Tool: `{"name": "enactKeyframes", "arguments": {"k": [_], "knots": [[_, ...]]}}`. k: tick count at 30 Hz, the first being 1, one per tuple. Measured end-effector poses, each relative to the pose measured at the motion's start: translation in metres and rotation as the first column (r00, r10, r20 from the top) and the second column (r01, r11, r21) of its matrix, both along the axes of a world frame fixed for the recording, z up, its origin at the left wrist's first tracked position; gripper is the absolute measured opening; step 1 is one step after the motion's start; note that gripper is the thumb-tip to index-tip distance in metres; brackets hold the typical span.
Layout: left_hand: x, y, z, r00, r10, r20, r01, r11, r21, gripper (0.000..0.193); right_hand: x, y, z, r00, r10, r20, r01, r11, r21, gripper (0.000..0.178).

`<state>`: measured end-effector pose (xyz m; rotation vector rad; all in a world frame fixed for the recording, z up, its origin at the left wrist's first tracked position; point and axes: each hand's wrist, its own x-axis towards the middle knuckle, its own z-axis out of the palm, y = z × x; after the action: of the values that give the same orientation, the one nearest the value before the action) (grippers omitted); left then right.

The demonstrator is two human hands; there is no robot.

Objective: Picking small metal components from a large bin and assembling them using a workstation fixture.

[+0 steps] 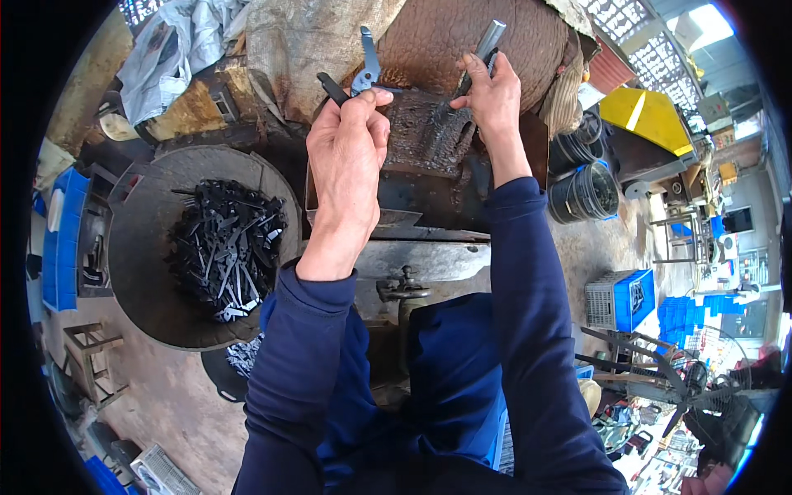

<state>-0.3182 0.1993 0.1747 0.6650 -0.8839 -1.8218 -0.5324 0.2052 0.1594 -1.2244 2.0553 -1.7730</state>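
Observation:
My left hand (345,161) is closed, thumb against fingers, on a jointed metal tool part (365,70) with a curved blue-grey piece pointing up and a black arm to its left. My right hand (497,103) is closed round a long silver metal piece (490,38), tilted up to the right, with something dark along its side. Its exact kind cannot be made out. Both hands are raised and apart, over a rough, dark, wet-looking block (421,132) at the front of a large brown rounded mass (516,37).
At left stands a wide round bin (136,247) with many black and silver metal parts (227,247). Below it is a smaller black tub (221,378). Dark buckets (582,194) stand at right, near a yellow panel (643,115). A fan (689,384) and blue crates (635,301) lie further right.

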Motion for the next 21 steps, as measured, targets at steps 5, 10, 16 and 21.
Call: {"name": "enactKeyframes", "arguments": {"k": [5, 10, 16, 21], "knots": [[-0.0049, -0.0025, -0.0003, 0.999, 0.03, -0.023, -0.03, 0.999, 0.031, 0.02, -0.0028, -0.0001, -0.0018, 1.0, 0.021, 0.002, -0.021, 1.0, -0.021, 0.027], [-0.0027, -0.0062, -0.0022, 0.999, 0.02, -0.048, -0.019, 1.0, 0.019, 0.016, -0.0018, -0.001, -0.0013, 1.0, 0.027, 0.012, -0.026, 0.999, -0.035, 0.027], [-0.0027, -0.0075, -0.0065, 0.998, 0.02, -0.052, -0.021, 1.0, -0.019, 0.017, -0.0033, -0.0011, -0.0027, 0.999, 0.038, 0.02, -0.037, 0.998, -0.041, 0.026], [-0.005, -0.0053, -0.0048, 0.998, 0.032, -0.056, -0.033, 0.999, -0.013, 0.019, -0.0034, -0.001, -0.0036, 0.999, 0.039, 0.001, -0.039, 0.998, -0.044, 0.027]]}}
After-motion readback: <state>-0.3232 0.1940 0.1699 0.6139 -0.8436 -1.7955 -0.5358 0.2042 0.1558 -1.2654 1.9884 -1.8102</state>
